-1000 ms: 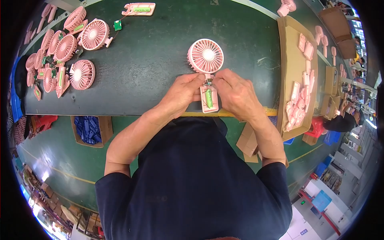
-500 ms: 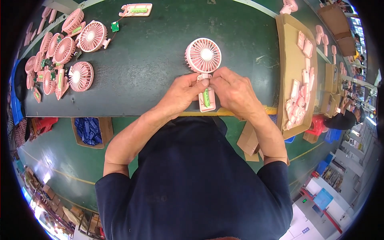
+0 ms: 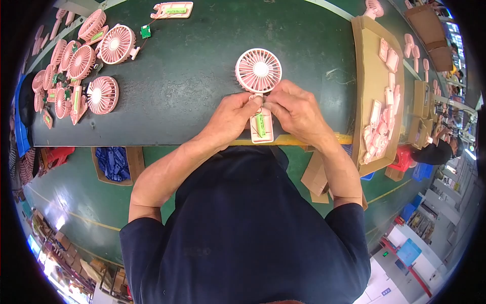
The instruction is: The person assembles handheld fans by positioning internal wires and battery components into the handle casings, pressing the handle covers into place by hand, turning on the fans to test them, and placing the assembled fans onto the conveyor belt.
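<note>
Since a second ago, the fingertips have closed over the small circuit board at the neck (image 3: 259,94) of the pink handheld fan (image 3: 258,70), so the work seems centred there. The left hand (image 3: 233,115) clamps the upper left edge of its open handle (image 3: 269,134); the right hand (image 3: 299,109) pinches at the neck, on which part I cannot tell. The fan is by the near edge of the bench (image 3: 177,91), green battery (image 3: 261,125) exposed, the board hidden.
</note>
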Motion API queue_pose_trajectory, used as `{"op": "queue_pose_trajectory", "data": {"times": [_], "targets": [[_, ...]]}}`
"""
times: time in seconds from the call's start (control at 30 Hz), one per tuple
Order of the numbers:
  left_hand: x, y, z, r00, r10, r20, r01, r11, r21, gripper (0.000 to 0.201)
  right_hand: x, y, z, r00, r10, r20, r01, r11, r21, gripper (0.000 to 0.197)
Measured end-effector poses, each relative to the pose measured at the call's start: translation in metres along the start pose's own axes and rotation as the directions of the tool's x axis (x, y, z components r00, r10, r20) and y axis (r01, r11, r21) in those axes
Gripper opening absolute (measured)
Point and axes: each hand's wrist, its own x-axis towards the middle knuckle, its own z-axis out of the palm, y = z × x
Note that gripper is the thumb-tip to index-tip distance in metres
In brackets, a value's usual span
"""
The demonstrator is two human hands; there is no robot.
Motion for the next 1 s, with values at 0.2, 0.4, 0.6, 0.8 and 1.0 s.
{"op": "queue_pose_trajectory", "data": {"times": [0.2,0.4,0.6,0.8,1.0], "targets": [[-0.002,0.003,-0.003,1.0,-0.009,0.016,0.011,0.984,-0.178,0.037,0.001,0.002,0.001,0.999,-0.033,0.002,0.033,0.999,-0.001,0.006],[-0.004,0.005,-0.005,0.999,-0.013,0.038,0.022,0.963,-0.268,0.034,-0.008,0.012,0.008,0.982,-0.174,-0.072,0.167,0.982,-0.093,0.012],[-0.003,0.003,-0.006,0.999,-0.004,0.032,0.013,0.956,-0.293,0.035,-0.008,0.019,0.015,0.951,-0.273,-0.145,0.253,0.957,-0.138,0.01],[-0.006,0.008,-0.005,0.999,-0.019,0.032,0.027,0.968,-0.251,0.036,-0.01,0.023,0.025,0.929,-0.289,-0.232,0.273,0.957,-0.099,0.012],[-0.007,0.012,-0.001,0.998,-0.053,-0.02,0.048,0.979,-0.197,0.03,-0.005,0.017,0.014,0.954,-0.292,-0.063,0.278,0.944,-0.176,0.015]]}}
